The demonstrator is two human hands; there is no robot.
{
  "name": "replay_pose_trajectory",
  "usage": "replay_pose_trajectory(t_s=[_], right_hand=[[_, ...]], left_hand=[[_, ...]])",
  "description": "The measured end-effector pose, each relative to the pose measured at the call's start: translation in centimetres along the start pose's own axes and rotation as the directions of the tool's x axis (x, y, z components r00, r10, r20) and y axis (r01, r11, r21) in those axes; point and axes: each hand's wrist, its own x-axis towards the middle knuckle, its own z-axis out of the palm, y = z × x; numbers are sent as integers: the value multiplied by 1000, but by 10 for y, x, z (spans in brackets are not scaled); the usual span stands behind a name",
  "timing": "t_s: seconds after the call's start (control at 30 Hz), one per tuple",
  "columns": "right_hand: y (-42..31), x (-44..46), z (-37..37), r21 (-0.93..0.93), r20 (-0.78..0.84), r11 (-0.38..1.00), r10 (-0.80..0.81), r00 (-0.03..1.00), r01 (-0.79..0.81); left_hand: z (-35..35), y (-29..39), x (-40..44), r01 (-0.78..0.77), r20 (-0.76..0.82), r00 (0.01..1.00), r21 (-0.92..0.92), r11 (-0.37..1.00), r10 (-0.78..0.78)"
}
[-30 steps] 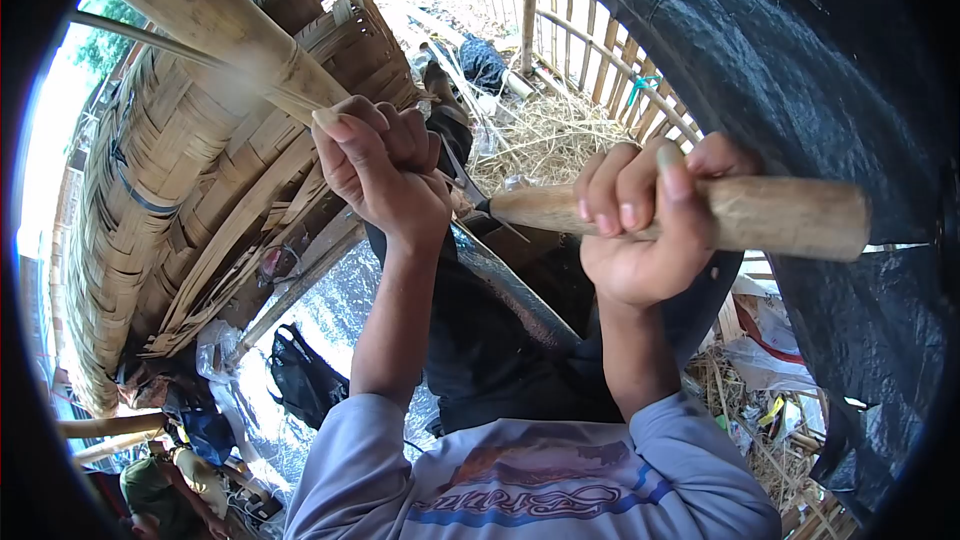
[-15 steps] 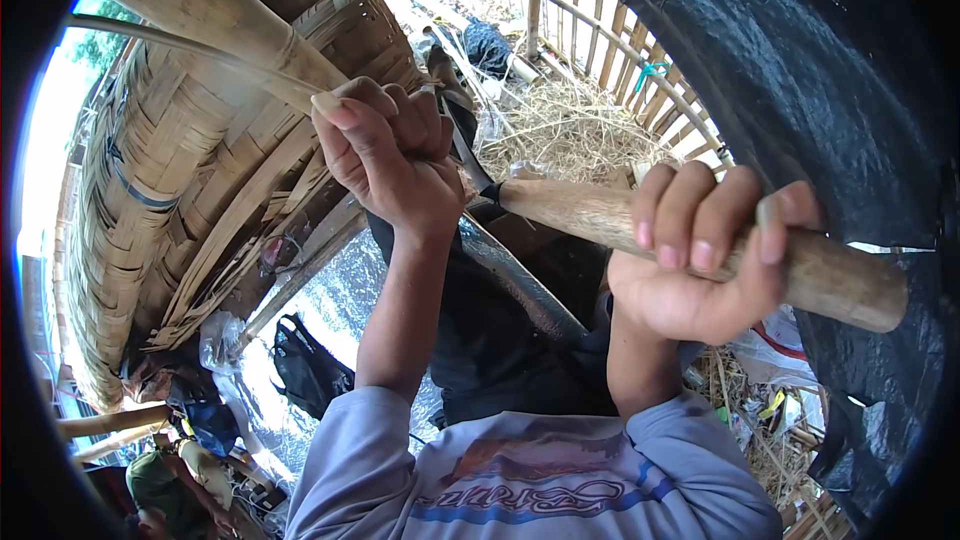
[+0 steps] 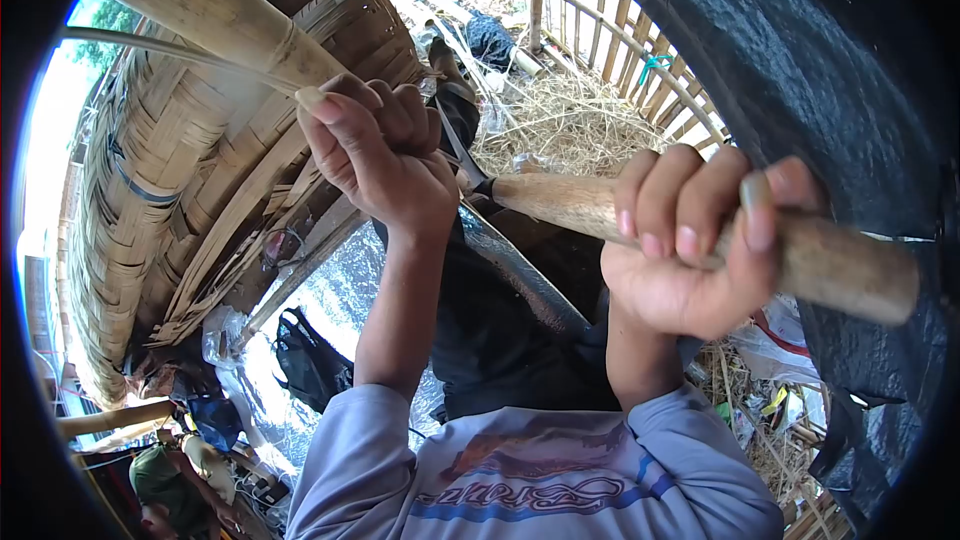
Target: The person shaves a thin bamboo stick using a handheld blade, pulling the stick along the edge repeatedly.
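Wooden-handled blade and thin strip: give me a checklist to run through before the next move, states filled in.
1. Right hand wrapped around the wooden handle: ok.
2. Left hand closed on the thin strip: ok.
3. Blade touching the strip: cannot tell; the left hand blocks the view.
4. Left fingers clear of the edge: cannot tell, same reason.
5. Strip's far end in sight: not ok; it runs out at the picture's dark rim.

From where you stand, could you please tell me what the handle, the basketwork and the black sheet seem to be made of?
Handle: probably bare wood, smooth, with streaky grain. Basketwork: likely bamboo, unpainted, in flat tan strips. Black sheet: probably plastic, glossy, creased, catching light.
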Motion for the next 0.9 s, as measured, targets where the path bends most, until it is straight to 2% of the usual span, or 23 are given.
replay_pose_trajectory(t_s=[0.03,0.07,0.1,0.17,0.23,0.3,0.33,0.4,0.5,0.57,0.63,0.7,0.77,0.83,0.9], right_hand=[[5,-3,0,-3,25,1000,-31,999,31],[10,-6,-1,-5,51,998,-61,997,61],[18,-11,-6,-82,86,996,-36,996,43],[25,-12,-15,-74,16,996,-53,998,54],[13,-1,-10,12,-3,1000,-29,1000,29],[9,-3,-5,51,75,997,-61,995,57],[11,-6,-5,79,95,996,-57,994,50],[26,-21,-16,-266,107,962,84,991,-53],[40,-29,-22,-444,36,886,167,985,-134],[21,-20,-23,-63,57,998,0,998,3],[-3,-9,-14,64,60,997,-58,997,54],[3,-19,-12,9,35,999,-33,999,32],[22,-30,-18,-132,-41,989,66,997,-70],[14,-20,-21,-68,-28,998,10,1000,-12],[-3,-12,-12,83,-27,995,-43,999,45]], left_hand=[[2,-2,-1,-20,60,998,-13,1000,21],[4,-3,-2,-21,-8,1000,2,1000,22],[5,-1,-1,-24,-6,1000,-4,1000,24],[5,3,-1,-14,-2,1000,84,996,14],[8,5,-4,52,-50,998,64,997,-49],[10,1,-6,20,20,1000,23,1000,-20],[13,0,-7,13,-18,1000,54,998,-12],[12,2,-6,16,-13,1000,54,998,-15],[14,0,-6,17,-6,1000,65,998,-16],[7,-2,-6,16,-29,999,99,995,-13],[-3,-5,0,-2,118,993,-30,1000,6],[-3,-7,0,-9,83,996,-68,998,14],[-1,-7,0,-48,60,997,22,999,47],[1,-6,2,-48,63,997,14,999,47],[-3,-1,-3,-25,50,998,39,999,23]])
